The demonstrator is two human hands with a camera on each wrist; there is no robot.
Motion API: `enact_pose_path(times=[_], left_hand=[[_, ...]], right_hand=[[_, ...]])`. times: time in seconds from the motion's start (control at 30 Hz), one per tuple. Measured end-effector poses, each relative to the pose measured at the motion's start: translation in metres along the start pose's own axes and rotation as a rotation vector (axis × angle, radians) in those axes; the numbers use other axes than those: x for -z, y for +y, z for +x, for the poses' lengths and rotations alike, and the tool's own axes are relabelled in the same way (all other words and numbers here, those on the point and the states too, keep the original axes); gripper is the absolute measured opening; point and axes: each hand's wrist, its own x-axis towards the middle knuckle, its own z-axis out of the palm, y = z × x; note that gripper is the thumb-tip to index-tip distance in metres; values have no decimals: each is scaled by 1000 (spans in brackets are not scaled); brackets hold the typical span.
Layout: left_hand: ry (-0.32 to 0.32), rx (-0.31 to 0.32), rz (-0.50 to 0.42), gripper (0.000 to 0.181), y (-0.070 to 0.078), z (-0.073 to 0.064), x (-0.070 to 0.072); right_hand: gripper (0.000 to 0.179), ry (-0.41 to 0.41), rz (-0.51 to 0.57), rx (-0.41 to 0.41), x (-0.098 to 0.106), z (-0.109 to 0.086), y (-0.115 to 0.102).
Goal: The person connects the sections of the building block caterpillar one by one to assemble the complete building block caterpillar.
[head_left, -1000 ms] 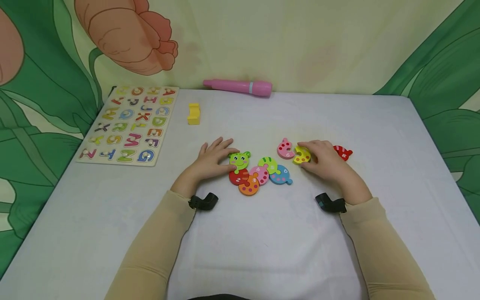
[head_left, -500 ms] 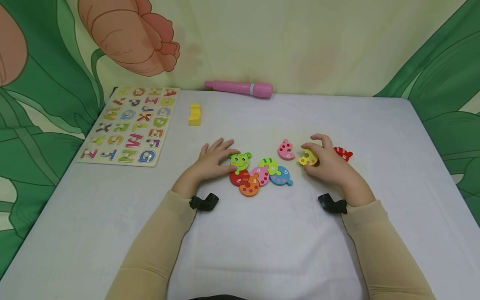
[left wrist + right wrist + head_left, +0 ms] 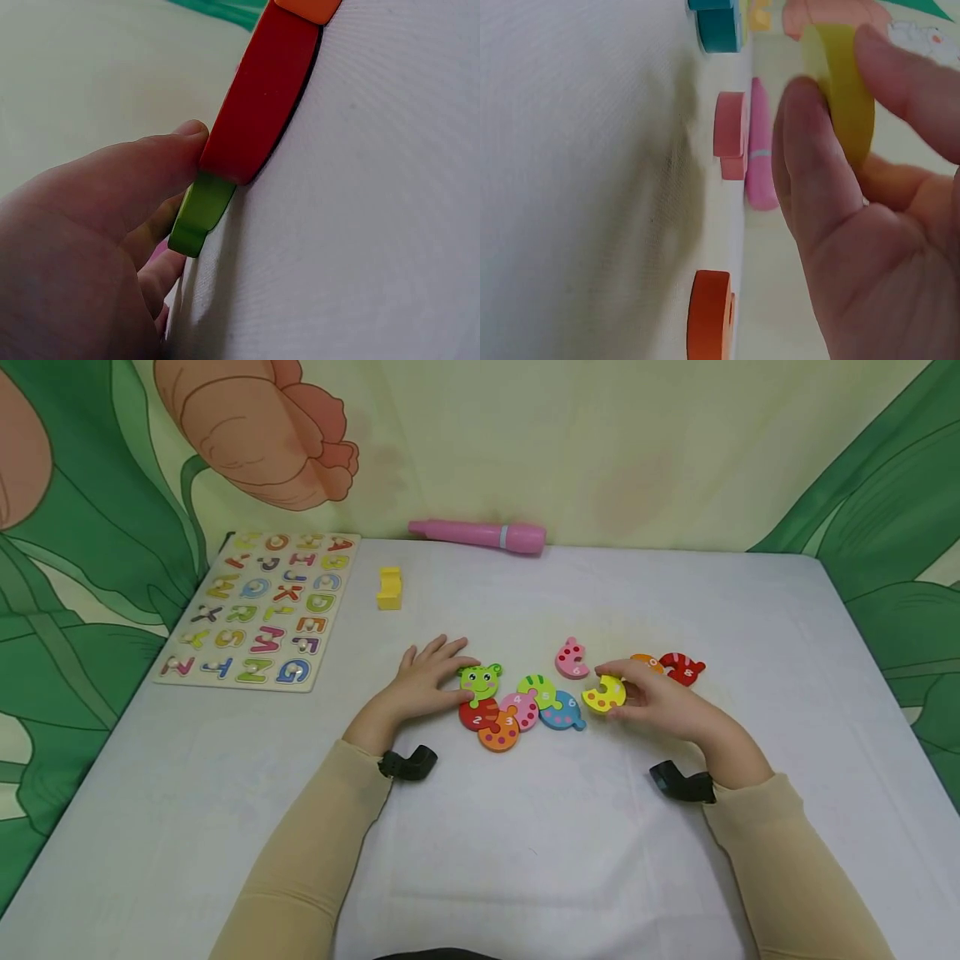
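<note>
- Left hand (image 3: 423, 681): fingers spread apart, thumb and one fingertip at the edge of the green head piece (image 3: 480, 683) — most likely steadying the row while the other hand works.
- Caterpillar row (image 3: 517, 710): flat on the tabletop (image 3: 525, 827), joined from the head to the blue piece (image 3: 560, 711) marked 6, whose knob points right with nothing fitted on it. The step in hand looks to be lengthening the row at this end.
- Loose pink piece (image 3: 570, 662): on the tabletop beyond the blue piece, apart from it; probably meant for a later turn.
- Yellow spotted piece (image 3: 609, 697): just right of the blue knob, not touching it, and raised off the tabletop. Its notch seems to face up and left in the head view. The next move, I judge, calls for turning that notch to the knob — then lowering the piece over it.
- Right hand (image 3: 662, 697): clamped on the yellow piece, which sits at its left, between thumb and fingertips.
- Orange piece (image 3: 647, 661): beyond the right hand and partly hidden by it, with the red striped piece (image 3: 684, 670) just beside; both likely waiting.
</note>
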Motion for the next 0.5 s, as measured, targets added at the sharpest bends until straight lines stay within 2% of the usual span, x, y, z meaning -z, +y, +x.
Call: enact_pose_path(times=[0.1, 0.2, 0.5], left_hand=[[0, 1, -6, 52, 0, 0, 0], [0, -3, -5, 52, -1, 0, 0], [7, -13, -9, 52, -1, 0, -1]], right_hand=[[57, -56, 50, 26, -2, -1, 1], [54, -95, 53, 30, -5, 0, 3], [57, -133, 54, -17, -15, -1, 5]])
